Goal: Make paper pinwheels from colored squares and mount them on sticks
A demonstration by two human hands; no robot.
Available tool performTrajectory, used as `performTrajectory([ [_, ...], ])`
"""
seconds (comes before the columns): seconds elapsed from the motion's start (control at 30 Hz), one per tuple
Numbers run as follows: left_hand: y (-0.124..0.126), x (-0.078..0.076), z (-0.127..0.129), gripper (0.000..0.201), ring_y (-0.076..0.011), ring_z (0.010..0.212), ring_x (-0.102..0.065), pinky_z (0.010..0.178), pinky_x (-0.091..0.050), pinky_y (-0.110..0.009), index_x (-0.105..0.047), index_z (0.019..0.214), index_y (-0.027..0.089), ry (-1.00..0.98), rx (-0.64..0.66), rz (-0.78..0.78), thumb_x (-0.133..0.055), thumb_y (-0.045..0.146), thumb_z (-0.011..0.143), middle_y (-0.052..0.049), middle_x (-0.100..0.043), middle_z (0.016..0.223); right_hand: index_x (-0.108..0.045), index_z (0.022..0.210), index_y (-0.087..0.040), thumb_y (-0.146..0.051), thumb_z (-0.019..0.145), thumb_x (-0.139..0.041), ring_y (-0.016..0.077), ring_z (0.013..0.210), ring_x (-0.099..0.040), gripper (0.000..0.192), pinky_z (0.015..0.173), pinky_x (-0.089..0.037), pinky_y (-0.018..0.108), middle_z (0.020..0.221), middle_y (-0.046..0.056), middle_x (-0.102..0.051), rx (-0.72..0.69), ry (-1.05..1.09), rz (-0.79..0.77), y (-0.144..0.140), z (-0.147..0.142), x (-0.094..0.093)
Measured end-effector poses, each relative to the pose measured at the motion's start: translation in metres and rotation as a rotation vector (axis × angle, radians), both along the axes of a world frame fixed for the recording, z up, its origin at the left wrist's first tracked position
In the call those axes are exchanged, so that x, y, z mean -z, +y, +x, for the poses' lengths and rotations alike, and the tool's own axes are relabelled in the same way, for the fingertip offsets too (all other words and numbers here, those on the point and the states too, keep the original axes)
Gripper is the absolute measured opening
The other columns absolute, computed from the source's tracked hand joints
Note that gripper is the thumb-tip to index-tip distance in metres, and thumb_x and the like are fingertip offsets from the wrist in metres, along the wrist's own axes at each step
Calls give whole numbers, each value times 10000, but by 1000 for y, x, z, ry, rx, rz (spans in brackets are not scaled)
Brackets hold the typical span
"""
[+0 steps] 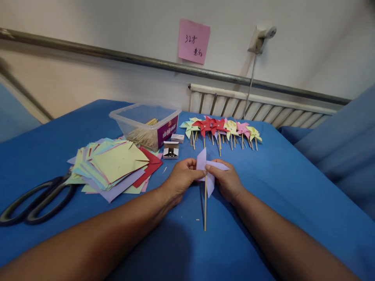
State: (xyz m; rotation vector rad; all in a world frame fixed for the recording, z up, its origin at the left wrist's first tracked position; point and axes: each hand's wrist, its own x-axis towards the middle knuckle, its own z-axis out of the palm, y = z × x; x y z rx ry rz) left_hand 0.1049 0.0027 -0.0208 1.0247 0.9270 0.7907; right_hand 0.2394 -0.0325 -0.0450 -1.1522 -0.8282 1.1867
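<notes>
Between my two hands is a light purple paper pinwheel, its wooden stick pointing down toward me. My left hand pinches it from the left, the thumb reaching to the top of the stick. From the right, my right hand grips the paper with its thumb near the pinwheel's centre. The far fingers of both hands are partly hidden behind the paper. Beyond my left hand stands an opened small box of metal pins.
Left lie a stack of cut coloured paper and black-handled scissors. Behind are a clear plastic bin of wooden sticks and another small box. Several pinwheels rest at the back right on the blue cloth, near a radiator.
</notes>
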Motion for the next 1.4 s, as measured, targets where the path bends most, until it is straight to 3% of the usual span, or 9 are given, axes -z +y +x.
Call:
performTrajectory([
  [0.73, 2, 0, -1, 248, -136, 612, -609, 615, -458, -262, -603, 760, 138, -9, -30, 19, -766, 190, 581, -27, -667, 691, -563, 665, -165, -299, 630, -776, 85, 489, -418, 254, 480, -311, 227, 546, -61, -510, 24, 58, 38, -1, -3, -5],
  [0.9, 3, -3, -3, 283, -136, 607, -604, 601, -455, -259, -606, 777, 139, -29, -42, 6, -784, 205, 568, -29, -666, 694, -669, 826, -164, -290, 633, -778, 145, 629, -573, 255, 638, -445, 279, 715, 7, -665, -55, 171, 67, 0, -2, -4],
  [1.03, 5, -3, -4, 292, -143, 626, -611, 622, -466, -271, -610, 776, 136, -43, -56, 21, -792, 228, 567, -37, -672, 713, -697, 891, -179, -285, 604, -792, 205, 788, -638, 320, 794, -472, 345, 863, 49, -717, -158, 232, 76, -1, -4, -7],
  [1.4, 7, 0, -5, 282, -114, 578, -577, 574, -425, -234, -609, 751, 140, -62, -56, 43, -797, 251, 572, -10, -655, 664, -705, 879, -190, -264, 627, -791, 207, 838, -655, 277, 858, -464, 364, 903, 46, -731, -146, 260, 108, -1, -6, -7],
])
